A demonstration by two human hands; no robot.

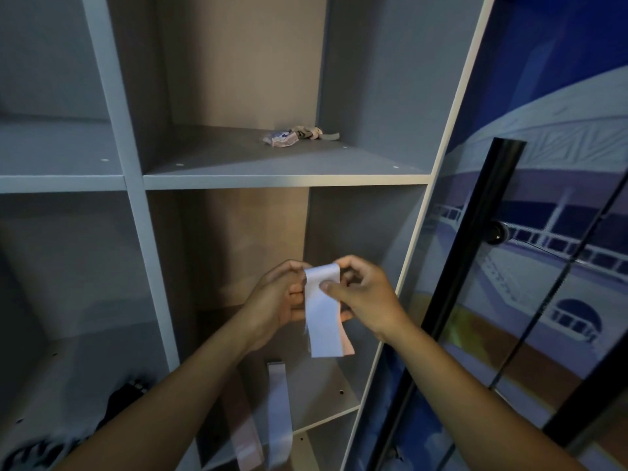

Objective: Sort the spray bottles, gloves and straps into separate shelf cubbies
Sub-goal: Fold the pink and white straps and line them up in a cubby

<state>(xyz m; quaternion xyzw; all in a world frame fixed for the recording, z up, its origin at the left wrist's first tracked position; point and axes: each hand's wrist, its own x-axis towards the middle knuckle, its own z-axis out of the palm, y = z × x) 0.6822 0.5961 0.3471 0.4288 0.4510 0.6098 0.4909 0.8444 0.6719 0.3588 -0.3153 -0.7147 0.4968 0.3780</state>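
Note:
I hold a white strap (323, 317) folded over in front of the lower right cubby. My left hand (278, 297) grips its upper left edge, and my right hand (363, 294) pinches its top fold from the right. Its loose ends hang down, a pinkish layer showing behind. Two more long straps (278, 413) hang over the front edge of that cubby's floor below my arms. In the cubby above, a small crumpled bundle (299, 136) of fabric or packaging lies at the back right; what it is cannot be told.
The grey shelf unit (285, 180) has several open cubbies. Dark, blurred objects (125, 399) lie in the lower left cubby. A glass door with a black frame (475, 246) and a printed blue wall stand to the right.

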